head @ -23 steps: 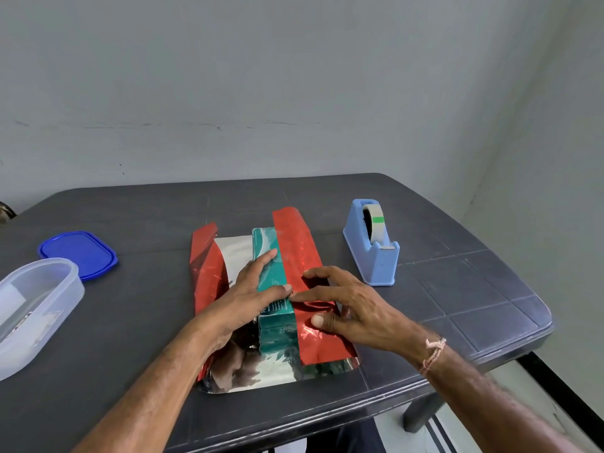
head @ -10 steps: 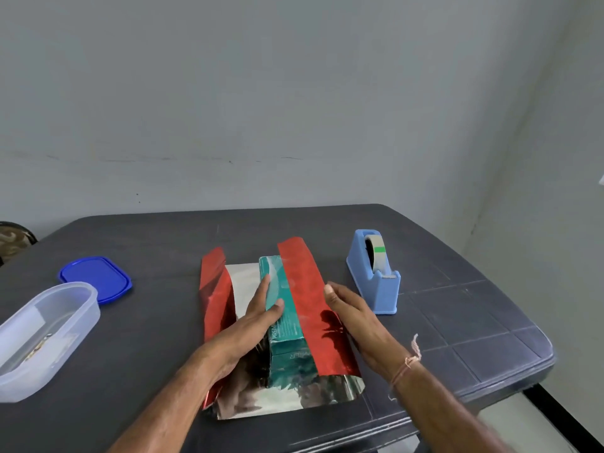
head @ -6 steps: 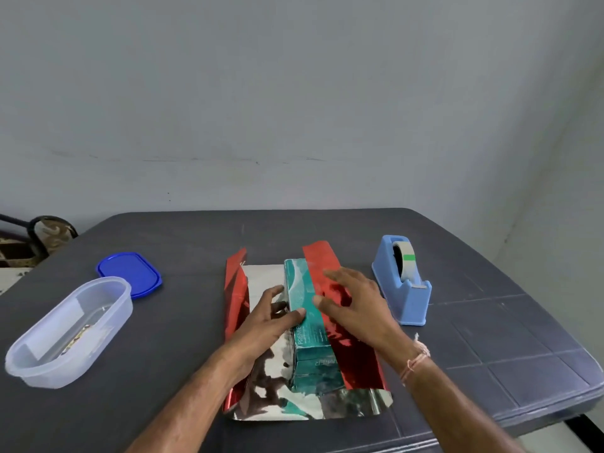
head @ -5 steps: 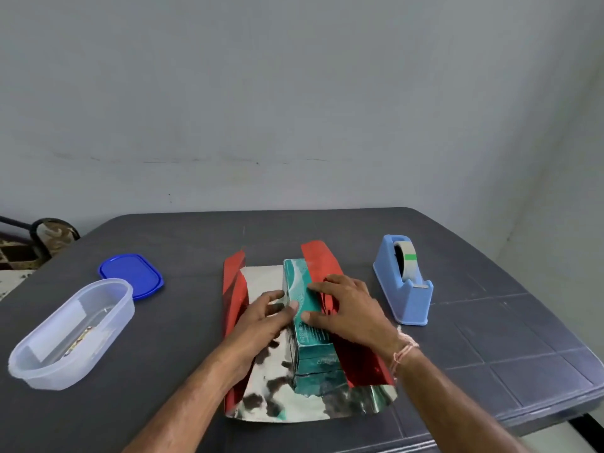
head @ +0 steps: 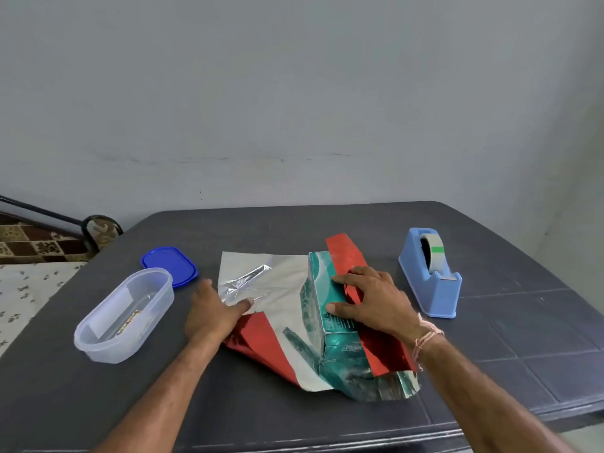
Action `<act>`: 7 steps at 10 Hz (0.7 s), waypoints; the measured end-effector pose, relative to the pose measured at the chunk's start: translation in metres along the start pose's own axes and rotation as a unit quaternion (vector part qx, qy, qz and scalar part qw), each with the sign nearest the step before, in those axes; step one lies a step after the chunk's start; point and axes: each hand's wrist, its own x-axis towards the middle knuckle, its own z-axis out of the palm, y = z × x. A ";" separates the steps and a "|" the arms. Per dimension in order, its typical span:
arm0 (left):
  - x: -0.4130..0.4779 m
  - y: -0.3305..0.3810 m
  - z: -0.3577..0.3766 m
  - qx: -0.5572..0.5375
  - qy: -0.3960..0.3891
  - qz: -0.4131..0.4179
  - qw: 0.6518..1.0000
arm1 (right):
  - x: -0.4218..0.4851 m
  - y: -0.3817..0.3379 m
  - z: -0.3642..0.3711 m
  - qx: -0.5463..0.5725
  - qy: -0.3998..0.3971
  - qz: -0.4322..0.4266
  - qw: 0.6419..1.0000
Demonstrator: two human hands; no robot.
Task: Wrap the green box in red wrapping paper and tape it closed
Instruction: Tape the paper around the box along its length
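The green box (head: pixel 322 291) lies lengthwise on the red wrapping paper (head: pixel 281 282), whose silver inner side faces up. The paper's right flap is folded red side up over the box top. My right hand (head: pixel 371 302) rests on the box with its fingers spread and presses that flap down. My left hand (head: pixel 210 310) is at the paper's left edge, thumb on the silver side, and pinches the sheet, which is spread out flat to the left. The near left corner is turned over and shows red.
A blue tape dispenser (head: pixel 428 282) with a roll stands right of the box. A clear oval plastic container (head: pixel 127 313) and its blue lid (head: pixel 170 266) lie to the left. The dark grey table (head: pixel 506 338) ends close to my body and on the right.
My left hand left the box side and drew the paper's left flap out flat to the left. My right hand stayed on the box top, holding the red flap down.
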 end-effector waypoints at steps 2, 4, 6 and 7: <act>0.011 -0.011 -0.015 0.080 -0.019 -0.005 0.997 | -0.002 0.000 0.001 0.006 -0.002 -0.001 1.000; 0.019 -0.006 -0.026 0.043 -0.029 0.051 0.997 | -0.003 0.001 0.002 0.012 -0.003 0.001 1.000; 0.029 0.037 -0.050 -0.258 -0.162 0.062 0.950 | -0.005 -0.002 -0.001 0.004 -0.009 0.010 1.000; 0.020 0.081 -0.052 -0.299 -0.221 0.050 0.927 | -0.001 0.005 -0.004 0.073 -0.002 0.008 0.997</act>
